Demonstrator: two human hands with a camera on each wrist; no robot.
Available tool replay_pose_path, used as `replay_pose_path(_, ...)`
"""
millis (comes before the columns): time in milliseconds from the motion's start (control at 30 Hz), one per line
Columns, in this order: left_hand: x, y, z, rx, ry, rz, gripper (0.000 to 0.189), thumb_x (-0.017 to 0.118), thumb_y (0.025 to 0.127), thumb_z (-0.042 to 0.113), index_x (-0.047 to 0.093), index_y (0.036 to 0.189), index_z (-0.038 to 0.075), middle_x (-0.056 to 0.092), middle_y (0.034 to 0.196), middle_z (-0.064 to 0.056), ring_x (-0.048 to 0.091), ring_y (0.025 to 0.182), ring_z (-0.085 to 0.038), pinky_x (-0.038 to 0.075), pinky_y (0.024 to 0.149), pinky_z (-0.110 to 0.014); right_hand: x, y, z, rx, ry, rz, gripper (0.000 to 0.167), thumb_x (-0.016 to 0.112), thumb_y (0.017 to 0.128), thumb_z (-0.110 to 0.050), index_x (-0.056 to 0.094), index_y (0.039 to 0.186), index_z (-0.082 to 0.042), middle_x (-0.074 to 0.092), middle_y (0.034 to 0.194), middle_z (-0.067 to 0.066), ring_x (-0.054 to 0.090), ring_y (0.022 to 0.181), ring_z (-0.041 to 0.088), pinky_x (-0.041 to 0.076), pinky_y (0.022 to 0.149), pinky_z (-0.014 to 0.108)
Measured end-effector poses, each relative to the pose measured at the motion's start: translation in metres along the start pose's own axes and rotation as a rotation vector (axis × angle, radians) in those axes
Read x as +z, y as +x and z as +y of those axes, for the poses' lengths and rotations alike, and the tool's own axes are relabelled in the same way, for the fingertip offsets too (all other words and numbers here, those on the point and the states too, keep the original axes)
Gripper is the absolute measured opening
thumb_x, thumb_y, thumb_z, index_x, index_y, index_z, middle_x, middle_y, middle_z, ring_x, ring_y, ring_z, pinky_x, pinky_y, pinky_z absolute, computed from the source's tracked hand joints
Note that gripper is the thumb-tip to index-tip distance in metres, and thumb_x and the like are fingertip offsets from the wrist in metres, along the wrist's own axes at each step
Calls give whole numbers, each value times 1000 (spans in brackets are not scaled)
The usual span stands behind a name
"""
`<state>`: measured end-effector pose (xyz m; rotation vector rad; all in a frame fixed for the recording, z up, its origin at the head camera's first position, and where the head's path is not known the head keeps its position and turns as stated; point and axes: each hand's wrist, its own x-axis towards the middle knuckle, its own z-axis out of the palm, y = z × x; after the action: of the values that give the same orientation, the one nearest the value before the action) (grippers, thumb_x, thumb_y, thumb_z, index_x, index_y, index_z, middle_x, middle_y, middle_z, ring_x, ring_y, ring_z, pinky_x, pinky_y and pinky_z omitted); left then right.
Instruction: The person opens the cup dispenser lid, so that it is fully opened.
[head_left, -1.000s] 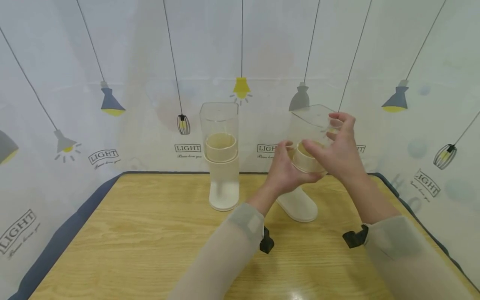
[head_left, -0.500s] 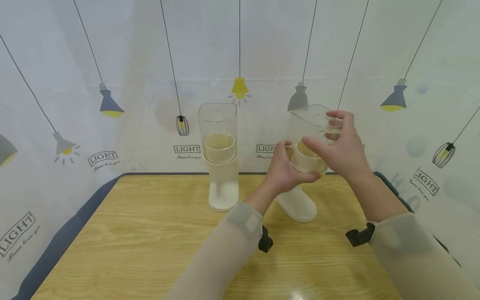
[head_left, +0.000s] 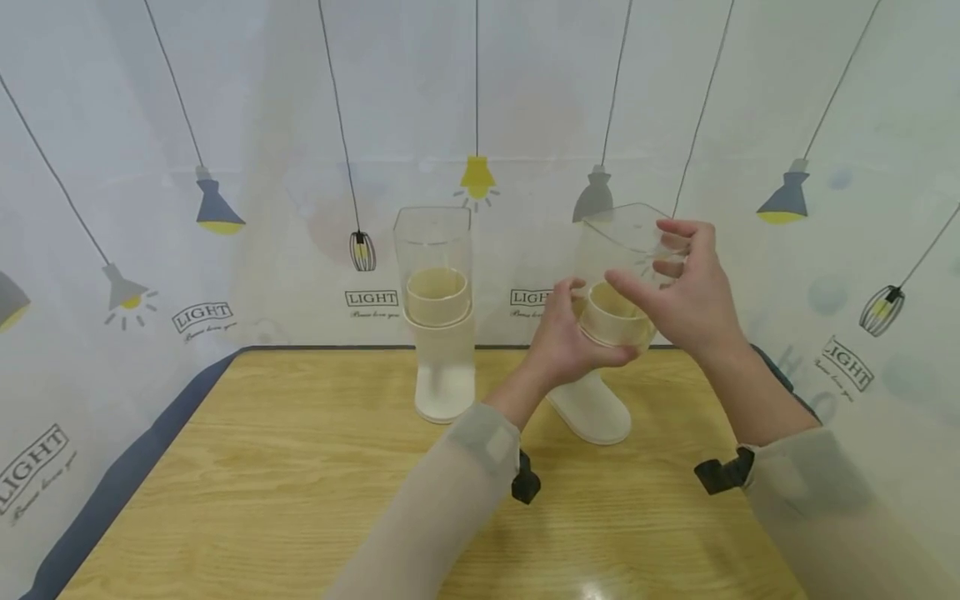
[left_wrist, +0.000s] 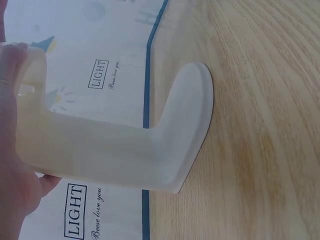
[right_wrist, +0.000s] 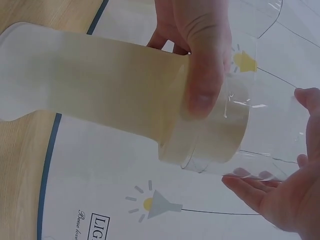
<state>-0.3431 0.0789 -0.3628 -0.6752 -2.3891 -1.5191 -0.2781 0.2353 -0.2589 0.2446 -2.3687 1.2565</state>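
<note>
A cream stand [head_left: 596, 408] with a boot-like foot and a round collar stands on the table, right of centre in the head view. My left hand [head_left: 564, 340] grips it round the collar, thumb across the front. Over that collar sits a clear container [head_left: 618, 229], its lower edge overlapping the collar in the right wrist view. My right hand [head_left: 688, 300] holds the container's side between thumb and fingers. The left wrist view shows the stand [left_wrist: 115, 147] sideways, its foot on the wood. Parts of the left fingers are hidden behind the stand.
A second cream stand [head_left: 446, 358], topped by its own clear container [head_left: 432, 223], stands upright left of my left hand. Beneath both is a wooden table [head_left: 285, 483]. A pale cloth backdrop [head_left: 292, 175] with printed lamps rises behind the table's far edge.
My right hand and the clear container have shifted slightly up and to the right. My left hand stays on the collar, and the other stand stays in place.
</note>
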Motion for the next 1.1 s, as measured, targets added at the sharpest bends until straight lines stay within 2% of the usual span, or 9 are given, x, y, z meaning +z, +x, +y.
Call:
replay_pose_path(267, 0, -2, -2, 16, -1, -4, 121, 96, 58, 52, 25, 151, 25, 42, 140, -1, 50, 118, -14, 49, 95, -30, 1, -3, -4, -49, 8, 32, 90, 84, 81, -45, 29, 149, -22, 39, 152, 9, 53, 128, 36, 48, 95, 57)
replay_pose_path(467, -1, -1, -3, 39, -19, -23, 126, 95, 60, 52, 18, 156, 24, 41, 144, -3, 49, 124, -14, 46, 100, -33, -10, -1, -11, -63, 20, 109, 85, 84, 82, -41, 30, 146, -25, 41, 150, 1, 57, 123, 30, 53, 92, 41)
replay_pose_path(567, -2, -2, -2, 25, -28, -31, 127, 94, 61, 53, 14, 157, 26, 37, 147, -4, 46, 128, -17, 45, 103, -37, -17, 0, -15, -77, 32, 137, 82, 84, 82, -39, 32, 145, -29, 41, 149, -2, 57, 123, 29, 53, 91, 35)
replay_pose_path(667, -3, -4, 0, 3, -41, -31, 127, 93, 62, 54, 13, 157, 26, 34, 149, -6, 45, 130, -19, 45, 103, -39, -22, 0, -18, -83, 26, 149, 82, 83, 82, -39, 32, 145, -30, 41, 150, -3, 57, 123, 30, 53, 92, 35)
replay_pose_path(867, 1, -11, 1, -45, -39, 2, 128, 92, 62, 59, 14, 157, 25, 38, 142, -2, 49, 118, -14, 47, 100, -35, -34, -3, -21, -73, 35, 169, 81, 84, 82, -36, 32, 145, -31, 41, 149, 0, 58, 121, 26, 52, 94, 34)
replay_pose_path(933, 3, -13, 1, -54, -27, 23, 128, 92, 62, 59, 15, 157, 21, 39, 140, -1, 49, 115, -13, 47, 99, -33, -38, -4, -20, -68, 42, 182, 81, 84, 82, -34, 33, 145, -31, 41, 149, 0, 58, 120, 23, 52, 95, 34)
replay_pose_path(1100, 8, -18, 3, -110, -9, 72, 130, 91, 60, 62, 16, 156, 18, 37, 141, -2, 50, 110, -14, 47, 98, -35, -51, -6, -18, -47, 40, 214, 79, 83, 83, -31, 32, 145, -32, 41, 148, -2, 58, 120, 19, 50, 95, 29)
